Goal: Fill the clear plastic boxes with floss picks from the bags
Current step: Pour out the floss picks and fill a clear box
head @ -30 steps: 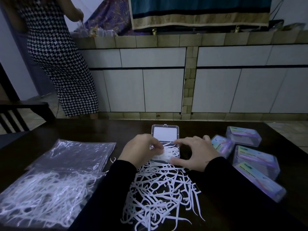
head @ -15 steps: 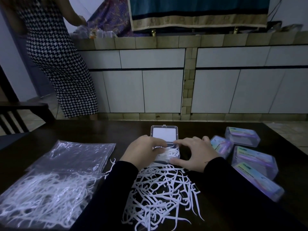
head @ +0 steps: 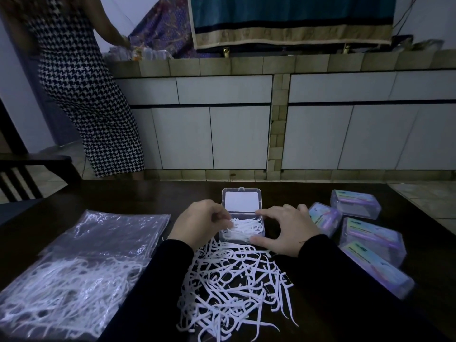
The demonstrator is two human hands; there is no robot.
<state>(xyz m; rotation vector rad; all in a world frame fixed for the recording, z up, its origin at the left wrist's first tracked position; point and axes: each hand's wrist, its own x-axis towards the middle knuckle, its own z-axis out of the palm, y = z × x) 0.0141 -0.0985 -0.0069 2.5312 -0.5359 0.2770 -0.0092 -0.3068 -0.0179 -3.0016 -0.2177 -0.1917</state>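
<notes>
We judge the task well under way but far from finished — four closed boxes (head: 355, 204) with coloured labels lie in a loose cluster at the right of the dark table (head: 296, 193), and we take them as already filled, though their contents cannot be made out through the lids. The open clear box (head: 243, 229) sits at table centre between our hands, its hinged lid (head: 241, 200) standing up at the far side; white floss picks fill its tray roughly to the rim, some ends poking over the edge, so this one looks near full and its lid not yet shut. Our left hand (head: 199, 220) is curled at the box's left edge, fingertips pinching or tucking picks in the tray — we cannot tell which, the fingertips being partly hidden. Our right hand (head: 287, 228) braces the box's right side, thumb at the near corner and index finger along the far edge, fingers bent round the box wall. A loose pile of floss picks (head: 234, 287) is spread on the table just near of the box, between our sleeves. At left lies a clear plastic bag (head: 81, 267), flat, with many picks inside its near half. Much stock is therefore left. We see no empty boxes in view. A person in a houndstooth dress (head: 84, 95) stands at the tiled counter beyond.
</notes>
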